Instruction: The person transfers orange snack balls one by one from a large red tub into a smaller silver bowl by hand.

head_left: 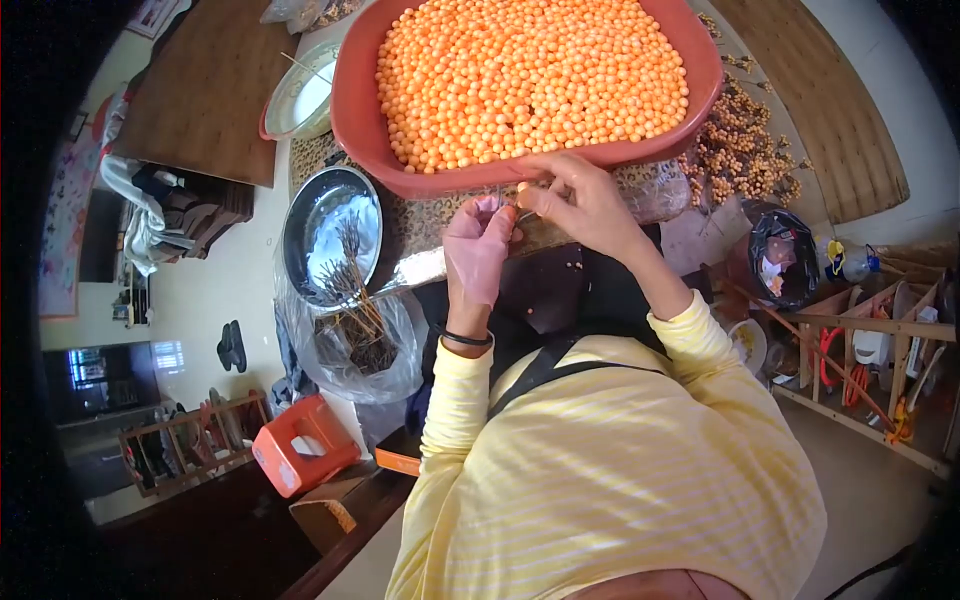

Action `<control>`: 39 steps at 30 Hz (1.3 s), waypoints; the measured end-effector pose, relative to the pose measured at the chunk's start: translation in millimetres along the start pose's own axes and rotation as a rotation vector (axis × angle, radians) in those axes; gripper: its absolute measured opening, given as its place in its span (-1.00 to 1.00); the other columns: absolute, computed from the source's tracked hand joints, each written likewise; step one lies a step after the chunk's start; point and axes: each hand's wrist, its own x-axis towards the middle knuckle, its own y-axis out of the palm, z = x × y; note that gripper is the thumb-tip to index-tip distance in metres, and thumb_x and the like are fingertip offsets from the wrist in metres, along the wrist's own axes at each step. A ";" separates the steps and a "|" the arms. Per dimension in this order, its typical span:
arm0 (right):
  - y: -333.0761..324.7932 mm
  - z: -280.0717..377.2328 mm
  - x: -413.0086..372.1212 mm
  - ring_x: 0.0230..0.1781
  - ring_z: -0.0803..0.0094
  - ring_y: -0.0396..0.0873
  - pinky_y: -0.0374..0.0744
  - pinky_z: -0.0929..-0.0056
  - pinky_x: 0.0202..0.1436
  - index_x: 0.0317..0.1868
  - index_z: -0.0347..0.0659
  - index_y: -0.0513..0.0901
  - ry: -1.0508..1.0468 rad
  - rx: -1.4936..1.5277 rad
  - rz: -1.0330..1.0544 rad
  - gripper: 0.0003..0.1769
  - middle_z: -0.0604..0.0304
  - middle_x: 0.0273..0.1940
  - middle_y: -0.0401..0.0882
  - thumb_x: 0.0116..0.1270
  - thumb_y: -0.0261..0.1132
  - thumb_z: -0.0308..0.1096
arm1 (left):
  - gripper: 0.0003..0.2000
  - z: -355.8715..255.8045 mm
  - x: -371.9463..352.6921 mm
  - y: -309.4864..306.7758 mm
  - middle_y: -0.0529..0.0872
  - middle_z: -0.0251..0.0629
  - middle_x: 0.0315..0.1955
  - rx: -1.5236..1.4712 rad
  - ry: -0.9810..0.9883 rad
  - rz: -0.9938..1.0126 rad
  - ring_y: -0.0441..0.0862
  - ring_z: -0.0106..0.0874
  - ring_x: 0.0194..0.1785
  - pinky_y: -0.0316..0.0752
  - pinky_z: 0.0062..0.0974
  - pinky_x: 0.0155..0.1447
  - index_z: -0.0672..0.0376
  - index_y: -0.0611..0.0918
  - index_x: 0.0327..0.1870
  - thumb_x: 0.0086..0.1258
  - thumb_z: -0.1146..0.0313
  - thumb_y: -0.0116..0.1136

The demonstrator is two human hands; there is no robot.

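- Our left hand [478, 245] pinches a thin stem [499, 196]; our right hand [585, 205] pinches an orange bead [522, 188] against it, just below the red basin [352, 110].
- The basin is heaped full, with beaded sprigs [745, 150] right of it and bare stems [345, 265] left of it: we judge much remains.

Our left hand [478, 250] and right hand [585, 205] meet just before the basin [358, 120], which stands on the tabletop [420, 225] and holds the beads [530, 75]. Left of the hands we have a pan [305, 225] with twigs [350, 270] in it, and a bowl [300, 100] behind it. Sprigs [745, 150] lie right of the basin.
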 end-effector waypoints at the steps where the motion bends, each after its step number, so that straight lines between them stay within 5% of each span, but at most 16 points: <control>1: 0.8 -3.1 -0.3 -0.54 0.61 0.37 0.36 0.67 -0.46 -0.12 -0.32 0.64 0.006 -0.005 0.033 -0.80 0.30 -0.45 0.54 0.24 0.30 -0.47 | -0.83 0.7 0.1 0.7 0.65 -0.28 -0.35 0.001 0.005 0.012 0.56 -0.58 -0.41 0.39 -0.76 -0.37 0.27 0.55 -0.08 0.33 0.51 0.15; 5: 4.0 -15.9 -0.6 -0.54 0.61 0.36 0.35 0.68 -0.46 -0.12 -0.31 0.62 0.017 -0.017 0.140 -0.80 0.30 -0.44 0.51 0.22 0.30 -0.50 | -0.82 3.1 1.6 2.1 0.64 -0.30 -0.33 0.000 0.031 0.040 0.55 -0.59 -0.40 0.39 -0.77 -0.37 0.26 0.55 -0.07 0.33 0.51 0.15; 20: 23.9 -28.4 -17.1 -0.54 0.65 0.34 0.33 0.69 -0.48 -0.13 -0.26 0.59 0.079 0.157 -0.072 -0.79 0.34 -0.45 0.50 0.21 0.28 -0.57 | -0.83 -1.6 2.6 -5.5 0.69 -0.28 -0.27 -0.097 -0.051 -0.044 0.54 -0.59 -0.46 0.27 -0.82 -0.50 0.21 0.52 -0.13 0.31 0.51 0.19; 34: 4.2 -1.7 -8.9 -0.50 0.68 0.40 0.32 0.75 -0.53 -0.06 -0.28 0.60 0.259 0.285 0.012 -0.79 0.32 -0.37 0.56 0.30 0.25 -0.49 | -0.90 15.6 11.5 -6.6 0.54 -0.42 -0.51 -0.196 0.051 -0.107 0.36 -0.67 -0.59 0.12 -0.86 -0.58 0.14 0.51 -0.23 0.31 0.53 0.17; 39: -12.8 -26.1 21.4 -0.52 0.49 0.47 0.45 0.54 -0.46 -0.21 -0.30 0.65 0.027 -0.075 -0.109 -0.85 0.20 -0.38 0.61 0.22 0.31 -0.44 | -0.91 24.9 13.0 -8.0 0.54 -0.43 -0.52 -0.183 0.042 -0.073 0.34 -0.69 -0.61 0.11 -0.87 -0.57 0.15 0.51 -0.24 0.31 0.53 0.16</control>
